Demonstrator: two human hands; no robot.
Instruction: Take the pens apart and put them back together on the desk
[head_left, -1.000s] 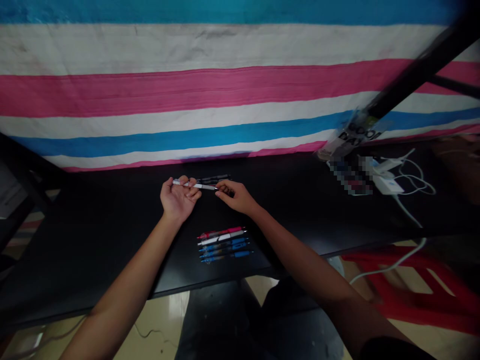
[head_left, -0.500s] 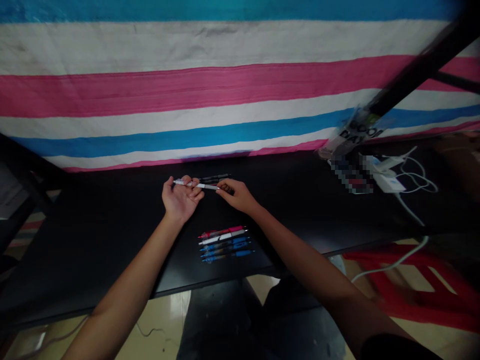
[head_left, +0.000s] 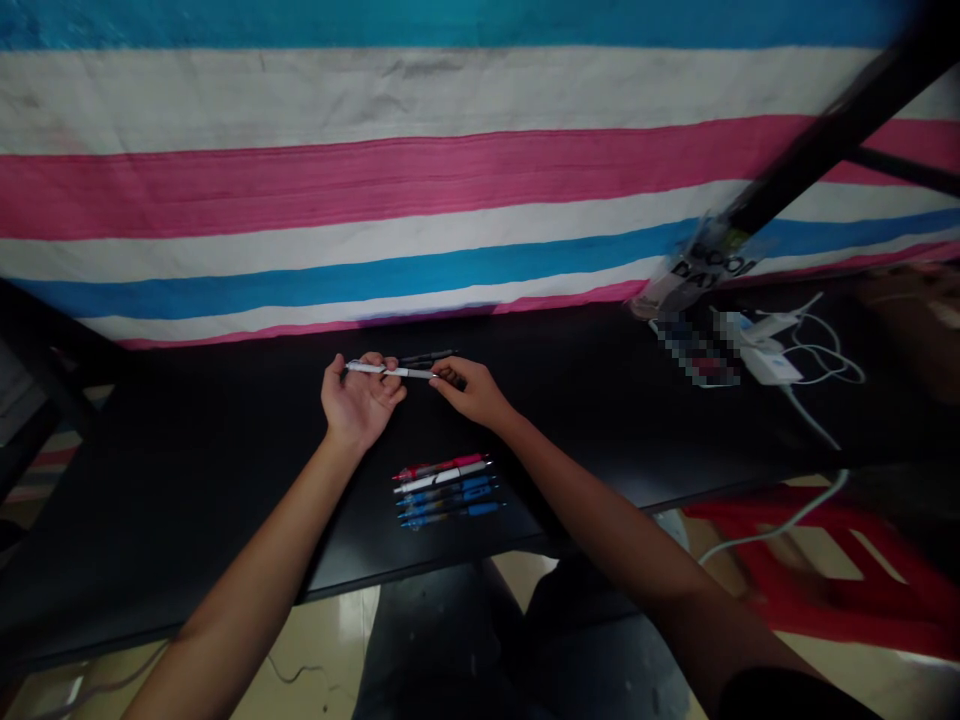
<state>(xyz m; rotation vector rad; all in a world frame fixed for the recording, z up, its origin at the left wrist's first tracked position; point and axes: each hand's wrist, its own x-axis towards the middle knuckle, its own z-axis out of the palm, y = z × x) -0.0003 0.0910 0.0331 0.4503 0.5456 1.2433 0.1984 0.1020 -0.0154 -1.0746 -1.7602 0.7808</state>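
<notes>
A white pen (head_left: 409, 373) is held level above the desk between my two hands. My left hand (head_left: 360, 398) is turned palm up; the pen's clip end lies across its fingers, with the thumb beside that end. The tip end is pinched by the thumb and fingers of my right hand (head_left: 466, 388). Just behind the hands, dark pens (head_left: 427, 357) lie on the desk, partly hidden. Closer to me is a row of pens: a red pen (head_left: 441, 467), a white pen with dark marks (head_left: 441, 477) and several blue pens (head_left: 450, 503).
The black desk (head_left: 202, 470) meets a striped sheet (head_left: 337, 185) at its back. To the right stand a clear plastic container with dark letters (head_left: 697, 265) and a white power strip (head_left: 769, 362) with cables. A red plastic stool (head_left: 825, 590) is below the desk's front edge.
Both hands keep their hold on the white pen with almost no movement. The whole view has shifted slightly. The pens on the desk lie as before.
</notes>
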